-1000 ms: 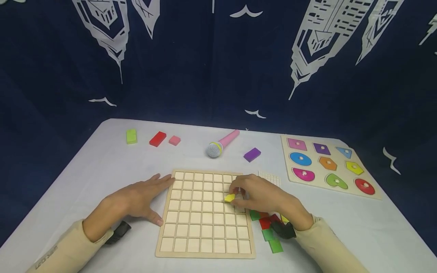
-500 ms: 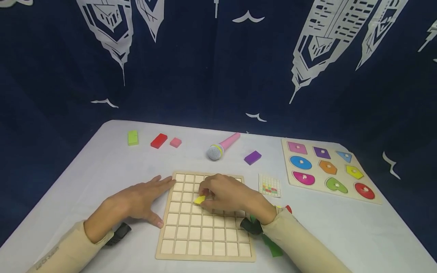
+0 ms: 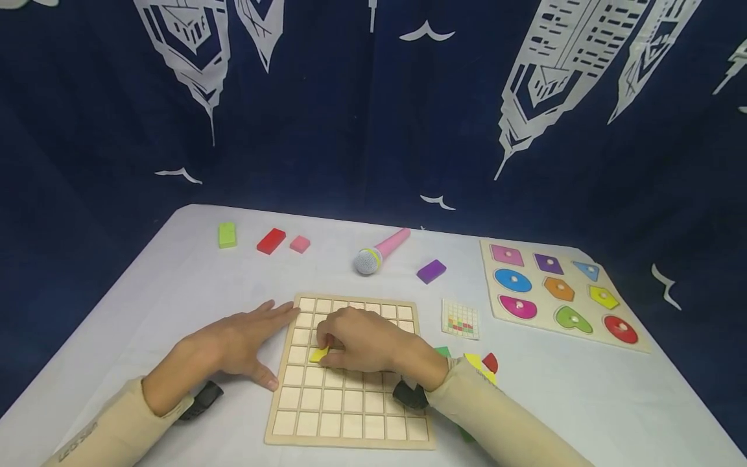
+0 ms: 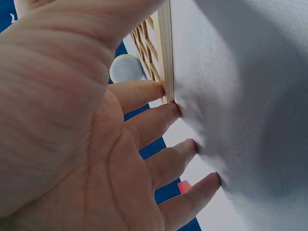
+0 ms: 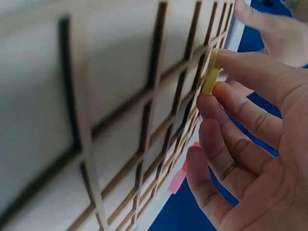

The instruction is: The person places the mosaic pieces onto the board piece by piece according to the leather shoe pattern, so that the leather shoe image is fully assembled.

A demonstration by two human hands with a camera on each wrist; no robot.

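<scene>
A yellow square tile [image 3: 318, 355] is pinched between the thumb and fingers of my right hand [image 3: 364, 338], over the left part of a wooden grid board [image 3: 417, 443]. In the right wrist view the yellow tile [image 5: 211, 72] is tilted, close against the grid; whether it touches is hard to tell. My left hand [image 3: 236, 340] lies spread along the board's left edge, its thumb and index finger near the frame. Seen from the left wrist, the fingertips [image 4: 174, 109] touch the board's side and the white cloth.
Right of the board, partly under my forearm, lie yellow [image 3: 473, 360], green [image 3: 443, 351] and red pieces [image 3: 490, 363]. Beyond are a small pattern card [image 3: 460, 319], a shape puzzle [image 3: 583, 334], a pink microphone [image 3: 379, 251], and purple [image 3: 431, 271], red [image 3: 271, 240], pink [image 3: 300, 244] and lime blocks [image 3: 227, 235].
My right hand has carried the yellow tile leftward across the board, from its right side to the left columns. The pattern card has come into full view. My left hand has stayed put.
</scene>
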